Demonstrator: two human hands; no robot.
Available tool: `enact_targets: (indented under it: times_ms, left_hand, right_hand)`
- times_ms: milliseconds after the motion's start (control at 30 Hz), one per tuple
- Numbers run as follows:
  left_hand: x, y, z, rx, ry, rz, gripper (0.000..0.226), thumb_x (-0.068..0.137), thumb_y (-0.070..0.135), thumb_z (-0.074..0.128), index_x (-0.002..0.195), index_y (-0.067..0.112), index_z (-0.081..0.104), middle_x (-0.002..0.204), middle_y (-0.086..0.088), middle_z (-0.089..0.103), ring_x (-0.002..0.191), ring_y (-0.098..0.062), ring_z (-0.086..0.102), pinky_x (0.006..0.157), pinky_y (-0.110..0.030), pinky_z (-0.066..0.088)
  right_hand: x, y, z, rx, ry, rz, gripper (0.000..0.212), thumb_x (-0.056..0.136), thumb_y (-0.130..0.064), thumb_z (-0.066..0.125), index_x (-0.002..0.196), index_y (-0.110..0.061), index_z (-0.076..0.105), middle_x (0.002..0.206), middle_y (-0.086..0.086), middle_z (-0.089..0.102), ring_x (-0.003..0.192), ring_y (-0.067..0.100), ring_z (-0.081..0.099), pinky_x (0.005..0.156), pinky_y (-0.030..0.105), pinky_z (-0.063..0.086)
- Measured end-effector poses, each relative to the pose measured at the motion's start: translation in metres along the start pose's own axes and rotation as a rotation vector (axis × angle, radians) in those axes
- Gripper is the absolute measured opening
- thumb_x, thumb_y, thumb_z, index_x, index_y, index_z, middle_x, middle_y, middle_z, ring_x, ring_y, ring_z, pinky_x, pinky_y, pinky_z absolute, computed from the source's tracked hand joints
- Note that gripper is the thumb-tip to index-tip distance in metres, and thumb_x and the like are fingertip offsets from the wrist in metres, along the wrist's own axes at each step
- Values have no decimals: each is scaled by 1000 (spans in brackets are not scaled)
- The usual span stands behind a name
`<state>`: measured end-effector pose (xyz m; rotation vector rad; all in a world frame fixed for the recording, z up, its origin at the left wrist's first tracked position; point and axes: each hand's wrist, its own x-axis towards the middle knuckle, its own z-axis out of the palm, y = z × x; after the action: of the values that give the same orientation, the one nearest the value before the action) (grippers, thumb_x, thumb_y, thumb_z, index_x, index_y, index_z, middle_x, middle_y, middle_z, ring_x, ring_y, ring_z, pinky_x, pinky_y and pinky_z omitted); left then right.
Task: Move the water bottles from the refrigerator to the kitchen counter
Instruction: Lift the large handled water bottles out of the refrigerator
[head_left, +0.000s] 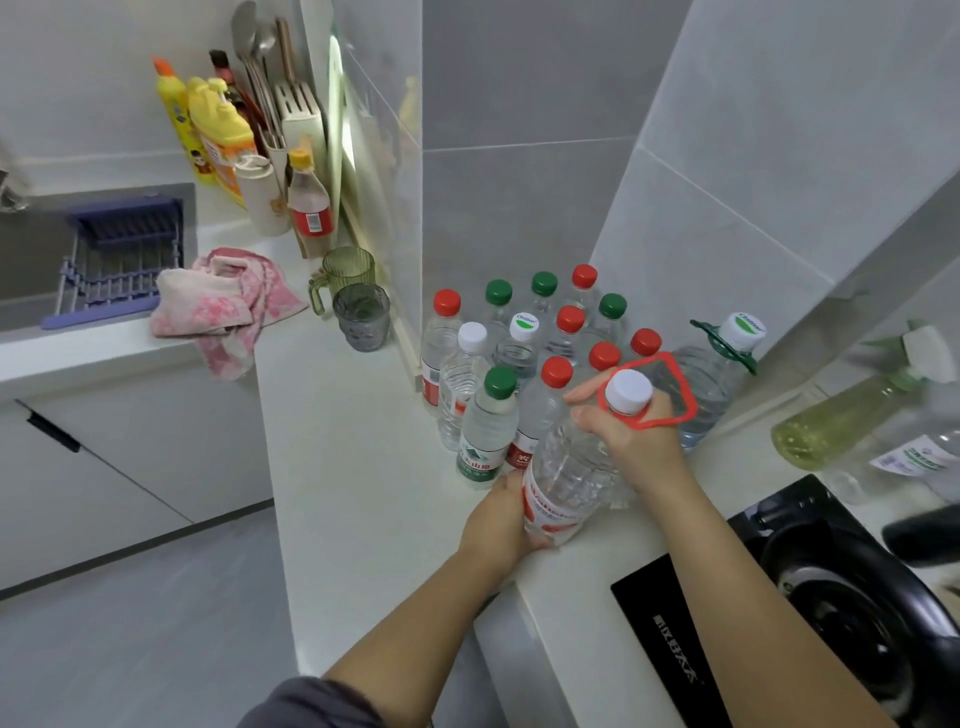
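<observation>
A large clear water bottle (571, 467) with a white cap, a red carry handle and a red label stands tilted on the white counter (353, 457). My right hand (631, 441) grips its neck just below the cap. My left hand (498, 519) holds its lower body by the label. Directly behind it stand several small water bottles (488, 421) with red, green and white caps, packed in the counter's corner. A second large bottle (711, 374) with a green handle stands to their right. The refrigerator is out of view.
A black gas stove (810, 597) lies at the right front. A green spray bottle (852, 415) lies beyond it. Two glass cups (358, 312), a pink cloth (228, 301), detergent bottles (218, 130) and a sink with a purple rack (119, 260) sit to the left.
</observation>
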<state>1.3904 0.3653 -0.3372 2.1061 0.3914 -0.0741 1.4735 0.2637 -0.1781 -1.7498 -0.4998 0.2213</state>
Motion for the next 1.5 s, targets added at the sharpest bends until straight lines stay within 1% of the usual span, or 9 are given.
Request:
enact_targets:
  times_ms: [167, 367, 533, 767, 1000, 1133, 1233, 1367, 1500]
  left_hand:
    - [21, 14, 8, 133, -16, -70, 89, 68, 40, 86, 138, 13, 40, 133, -6, 55, 119, -25, 56, 98, -38, 47]
    - [30, 18, 17, 198, 38, -145, 86, 70, 51, 81, 133, 10, 40, 123, -9, 60, 110, -28, 62, 86, -37, 52]
    - [30, 12, 19, 252, 20, -222, 75, 65, 65, 76, 115, 13, 56, 111, -5, 67, 101, -26, 65, 78, -34, 52]
    - [31, 8, 24, 359, 0, -248, 67, 69, 77, 64, 101, 18, 66, 101, -3, 70, 93, -23, 67, 69, -29, 46]
    - [34, 8, 23, 389, -26, -232, 66, 70, 74, 65, 104, 18, 67, 105, -3, 70, 96, -23, 66, 75, -31, 50]
    - [33, 11, 17, 445, -48, -214, 68, 67, 79, 63, 108, 25, 66, 106, 3, 70, 98, -18, 66, 75, -28, 50]
    - [29, 18, 7, 509, -97, -222, 73, 64, 82, 63, 112, 27, 63, 109, 5, 69, 103, -17, 64, 76, -26, 46]
    - [9, 19, -9, 601, -107, -254, 75, 64, 82, 63, 111, 23, 56, 107, 4, 66, 101, -18, 62, 70, -28, 40]
    - [-44, 8, -23, 652, 35, -218, 70, 73, 75, 60, 116, 20, 48, 114, 0, 61, 104, -22, 58, 72, -33, 45]
  right_hand:
    - [15, 7, -14, 0, 56, -49, 11, 66, -7, 66, 74, -12, 70, 77, 11, 71, 75, 13, 65, 71, 23, 54]
    - [25, 13, -18, -9, 56, -108, 10, 69, -9, 68, 78, -9, 70, 78, 6, 71, 73, 7, 65, 70, 15, 51]
    - [18, 18, -8, -84, 239, -144, 8, 82, -3, 70, 87, 1, 65, 77, 0, 68, 71, -5, 62, 70, 8, 46]
    - [16, 20, 10, -76, 508, -119, 13, 78, -27, 72, 86, -22, 64, 75, -15, 67, 71, 0, 63, 71, 18, 51]
    - [14, 23, 8, -120, 497, -118, 33, 74, -44, 68, 95, -19, 65, 83, -16, 69, 78, -5, 65, 77, 20, 52]
    - [6, 23, 5, -169, 448, -68, 42, 77, -36, 77, 109, -11, 65, 99, -3, 72, 98, 11, 66, 92, 32, 53]
    - [-11, 22, 5, -259, 456, -82, 55, 79, -32, 80, 124, -9, 59, 116, -2, 63, 112, 11, 57, 97, 21, 43]
    - [-46, 32, -2, -388, 393, -101, 63, 83, -33, 76, 136, -12, 49, 131, 0, 51, 125, 11, 46, 105, 29, 41]
    - [-92, 62, -18, -578, 243, -57, 74, 87, -32, 73, 149, -15, 37, 150, 2, 37, 139, 15, 34, 113, 31, 33]
